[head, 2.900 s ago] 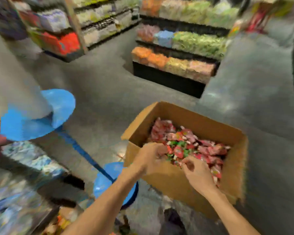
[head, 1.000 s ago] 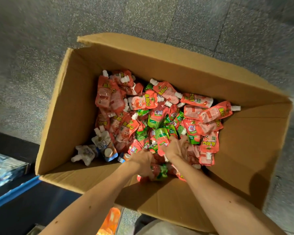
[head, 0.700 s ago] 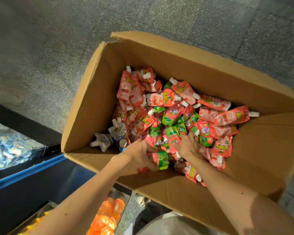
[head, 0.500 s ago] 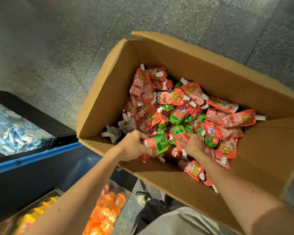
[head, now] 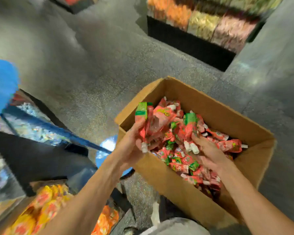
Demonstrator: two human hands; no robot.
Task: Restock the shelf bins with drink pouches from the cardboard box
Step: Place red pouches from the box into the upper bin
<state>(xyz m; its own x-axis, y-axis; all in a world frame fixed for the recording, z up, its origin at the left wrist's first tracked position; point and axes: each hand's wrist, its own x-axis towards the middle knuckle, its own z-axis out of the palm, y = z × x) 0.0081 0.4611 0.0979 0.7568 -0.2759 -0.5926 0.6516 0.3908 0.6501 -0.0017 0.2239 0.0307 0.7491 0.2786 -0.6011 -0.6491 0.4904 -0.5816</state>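
Two fistfuls, one to each hand. Curled tight, the fingers of the left hand, round a bunch of red-and-green drink pouches raised above the near-left corner of the cardboard box. White caps down against the palm and green bottoms fanned upward, probably for the sake of fitting more into one grasp by the narrow necks. Curled likewise, the fingers of the right hand, round a smaller cluster, held lower and just over the heap. Exact count in either bunch impossible to tell through the blur. Both forearms reaching in over the near wall of the box, flaps open, plenty of stock left inside, so restocking judged far from finished. Box close in front of the body, presumably for short reaches; whether on the grey floor or propped up, not to be told. Down at the left, near the left elbow, a shelf bin of orange packets, and above it another of silvery-blue packets. Which bin is meant for these pouches is not shown. Next, by judgement, a swing leftward with both loads, grip kept firm against slippery foil.
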